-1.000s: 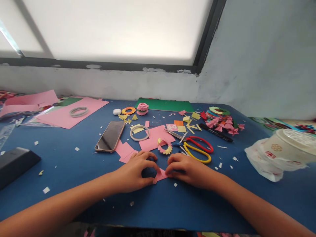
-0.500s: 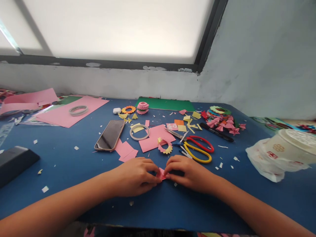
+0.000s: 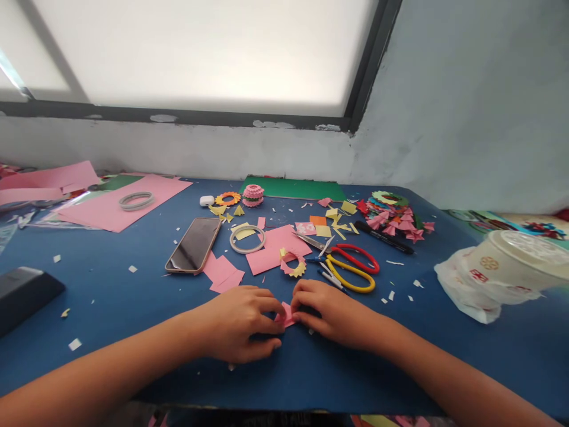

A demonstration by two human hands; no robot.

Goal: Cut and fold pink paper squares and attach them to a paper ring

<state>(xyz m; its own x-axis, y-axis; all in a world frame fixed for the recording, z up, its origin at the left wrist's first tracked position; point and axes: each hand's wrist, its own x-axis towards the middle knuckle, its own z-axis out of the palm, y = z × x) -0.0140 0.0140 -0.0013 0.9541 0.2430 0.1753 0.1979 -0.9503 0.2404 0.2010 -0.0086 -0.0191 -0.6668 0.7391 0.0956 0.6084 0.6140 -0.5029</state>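
A small folded piece of pink paper (image 3: pixel 288 315) is between my two hands, near the table's front edge. My left hand (image 3: pixel 246 320) has its upper fingertips on the paper's left side, its thumb apart and lower down. At the paper's right edge, my right hand (image 3: pixel 326 311) pinches it between thumb and fingers. Just beyond stands a pink and yellow zigzag paper ring (image 3: pixel 293 264). Scissors (image 3: pixel 351 267) with one red and one yellow handle lie beyond my right hand. Flat pink paper pieces (image 3: pixel 224 274) lie beyond my left hand.
On the blue table (image 3: pixel 133 308) lie a phone (image 3: pixel 194 244), a tape roll (image 3: pixel 247 239), a black marker (image 3: pixel 384 238) and paper scraps. A bagged white cup (image 3: pixel 493 273) stands at right. Folded paper pieces (image 3: pixel 395 216) pile up behind; a dark box (image 3: pixel 29 296) sits at left.
My left thumb has come away from the pink paper and dropped lower, so more of the paper shows. My right hand keeps its pinch. The whole view has shifted slightly.
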